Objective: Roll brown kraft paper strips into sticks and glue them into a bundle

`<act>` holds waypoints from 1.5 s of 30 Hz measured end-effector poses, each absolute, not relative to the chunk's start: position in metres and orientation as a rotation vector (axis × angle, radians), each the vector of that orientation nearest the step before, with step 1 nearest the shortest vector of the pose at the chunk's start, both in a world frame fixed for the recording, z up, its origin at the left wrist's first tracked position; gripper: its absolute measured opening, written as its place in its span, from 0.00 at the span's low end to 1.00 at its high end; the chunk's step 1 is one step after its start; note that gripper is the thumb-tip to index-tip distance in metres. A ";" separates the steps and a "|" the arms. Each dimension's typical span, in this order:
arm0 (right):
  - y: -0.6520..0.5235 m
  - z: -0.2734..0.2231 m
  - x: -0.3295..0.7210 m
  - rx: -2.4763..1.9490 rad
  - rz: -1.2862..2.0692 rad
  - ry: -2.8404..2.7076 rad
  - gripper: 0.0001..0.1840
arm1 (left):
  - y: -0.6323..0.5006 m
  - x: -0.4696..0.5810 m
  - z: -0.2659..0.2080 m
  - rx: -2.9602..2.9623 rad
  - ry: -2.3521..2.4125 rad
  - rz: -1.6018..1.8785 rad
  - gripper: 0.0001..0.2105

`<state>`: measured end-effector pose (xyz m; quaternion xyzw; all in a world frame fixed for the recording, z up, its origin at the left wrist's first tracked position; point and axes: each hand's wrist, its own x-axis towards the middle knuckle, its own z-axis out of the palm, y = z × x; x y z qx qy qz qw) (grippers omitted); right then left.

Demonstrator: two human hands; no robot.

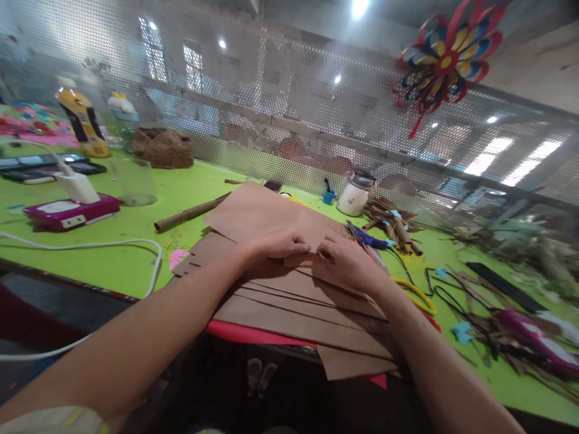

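Note:
Sheets of brown paper (271,313) lie in a loose, overlapping stack on the green table, the front ones hanging past its edge. My left hand (287,244) rests over the top sheet (257,211), its thumb and fingers closed at the sheet's near edge. Just to its right, my right hand (341,256) is curled with its fingers pinched at the same edge. The two hands are a small gap apart. Both pinches appear to be on the brown paper, though the fingertips partly hide it. Red paper (257,333) shows beneath the stack.
A glue gun (373,239) lies right of the stack, with black cords and yellow wire rings (416,295) nearby. A brown paper tube (190,216), a clear cup (136,184) and a purple power strip (72,211) sit left. A white jug (356,194) stands behind.

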<state>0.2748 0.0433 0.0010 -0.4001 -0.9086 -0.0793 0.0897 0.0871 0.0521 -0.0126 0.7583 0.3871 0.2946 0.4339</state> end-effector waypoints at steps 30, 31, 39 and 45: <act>0.064 -0.010 0.290 -1.172 1.145 -1.921 0.17 | 0.063 0.086 -0.007 2.228 0.919 0.654 0.17; 0.065 -0.011 0.291 -1.177 1.179 -1.883 0.17 | 0.063 0.087 -0.008 2.221 0.924 0.659 0.17; 0.072 -0.014 0.296 -1.158 1.171 -1.837 0.17 | 0.065 0.085 -0.011 2.061 0.981 0.606 0.16; 0.077 -0.017 0.302 -1.195 1.188 -1.857 0.17 | 0.065 0.082 -0.009 2.069 0.975 0.577 0.16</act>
